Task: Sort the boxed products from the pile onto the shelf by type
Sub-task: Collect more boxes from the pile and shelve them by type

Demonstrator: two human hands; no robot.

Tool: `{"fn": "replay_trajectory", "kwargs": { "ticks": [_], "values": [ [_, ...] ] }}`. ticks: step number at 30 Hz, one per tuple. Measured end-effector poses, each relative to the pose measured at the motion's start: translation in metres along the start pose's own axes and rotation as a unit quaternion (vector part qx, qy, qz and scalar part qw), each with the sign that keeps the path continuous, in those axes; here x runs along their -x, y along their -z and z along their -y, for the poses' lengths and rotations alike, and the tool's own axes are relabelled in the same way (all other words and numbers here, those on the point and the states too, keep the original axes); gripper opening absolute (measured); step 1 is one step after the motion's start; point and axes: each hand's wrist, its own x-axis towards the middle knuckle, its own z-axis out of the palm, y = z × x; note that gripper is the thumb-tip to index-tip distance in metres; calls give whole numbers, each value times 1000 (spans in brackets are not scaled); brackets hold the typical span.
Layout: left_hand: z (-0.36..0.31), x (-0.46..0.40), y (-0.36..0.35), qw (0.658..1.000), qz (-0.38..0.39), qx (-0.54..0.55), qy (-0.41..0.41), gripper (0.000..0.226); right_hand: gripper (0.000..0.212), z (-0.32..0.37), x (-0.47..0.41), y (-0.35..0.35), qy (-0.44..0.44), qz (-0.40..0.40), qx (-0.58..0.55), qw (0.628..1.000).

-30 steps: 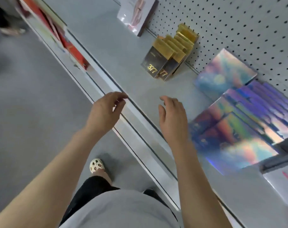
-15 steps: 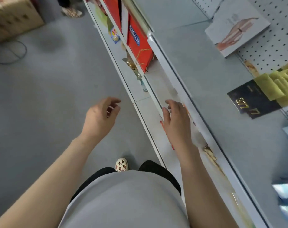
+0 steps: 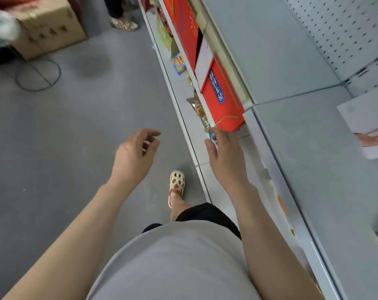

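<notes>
The grey concrete floor (image 3: 54, 148) fills the left half of the view, and the long grey metal shelf (image 3: 302, 148) runs down the right, its top deck backed by white pegboard (image 3: 339, 29). Under that top deck sits a lower white shelf ledge (image 3: 183, 109), and it is crowded! A big red gift box with a blue label (image 3: 222, 100) stands on it near the middle, another red box with gold print (image 3: 181, 27) further up, and loose snack packets (image 3: 200, 111) lie along the ledge's front edge, just beside the big red box. On the top deck, at the far right edge, a flat white product box with a pinkish picture (image 3: 365, 126) lies half out of view; that is the only boxed product of that kind visible here. Top left, a brown cardboard carton (image 3: 49, 29) rests on the floor, with a thin black wire loop (image 3: 39, 74) beside it. Someone else's patterned shoe (image 3: 124, 23) stands beyond it. Down low, a cream perforated clog (image 3: 176, 182) steps forward on the floor. Now the hands: the left hand (image 3: 134, 156) hangs over the floor, fingers loosely curled, holding nothing. The right hand (image 3: 225, 156) reaches over the lower ledge, fingers spread and empty, fingertips just by a small blue packet (image 3: 212, 135) below the big red box's corner; whether they touch it is unclear.
</notes>
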Motion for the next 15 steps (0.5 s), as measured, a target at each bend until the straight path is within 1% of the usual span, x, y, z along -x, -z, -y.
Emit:
{"fn": "replay_trajectory", "kwargs": {
  "ticks": [4, 8, 12, 15],
  "values": [
    [-10, -98, 7, 1000, -9, -5, 3, 18, 33, 4, -100, -2, 7, -1, -15, 1000],
    [-27, -196, 22, 1000, -24, -11, -12, 19, 31, 11, -201, 1, 22, -6, -25, 999],
    [-39, -282, 30, 999, -37, -2, -19, 18, 36, 16, -288, 1, 12, -6, -16, 1000],
    [-44, -348, 31, 999, -23, 3, -40, 19, 35, 16, -347, -1, 1, -28, -5, 1000]
  ]
}}
